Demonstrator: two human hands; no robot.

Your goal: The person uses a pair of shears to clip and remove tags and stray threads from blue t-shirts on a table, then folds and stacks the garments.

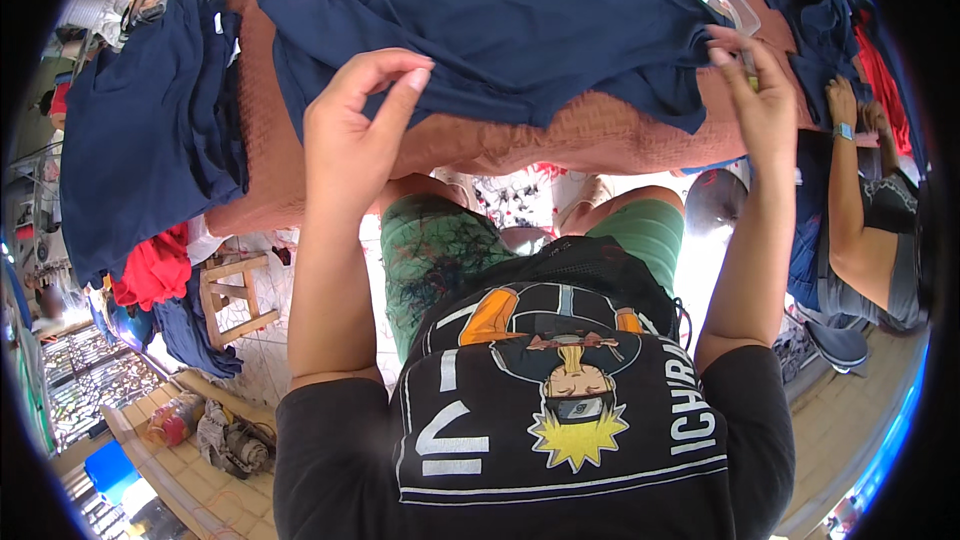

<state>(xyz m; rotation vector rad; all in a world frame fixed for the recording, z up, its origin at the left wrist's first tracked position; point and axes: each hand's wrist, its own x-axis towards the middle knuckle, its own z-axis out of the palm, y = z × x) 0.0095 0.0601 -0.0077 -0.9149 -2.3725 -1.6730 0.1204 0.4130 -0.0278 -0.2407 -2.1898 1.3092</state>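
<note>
A dark navy garment lies spread and creased over the brown cloth-covered table in front of me. Above its near left part is my left hand, thumb and forefinger tips brought together in a pinch; anything between them is too small to make out. Over the garment's right end, my right hand has its fingers curled, with thumb and forefinger close to the fabric edge. A small yellowish thing shows partly within these fingers; its kind is hidden.
A pile of navy garments hangs over the table's left end, with red cloth below. A clear plastic container stands at the far right. Another person's arm reaches toward navy cloth at right. A wooden stool stands lower left.
</note>
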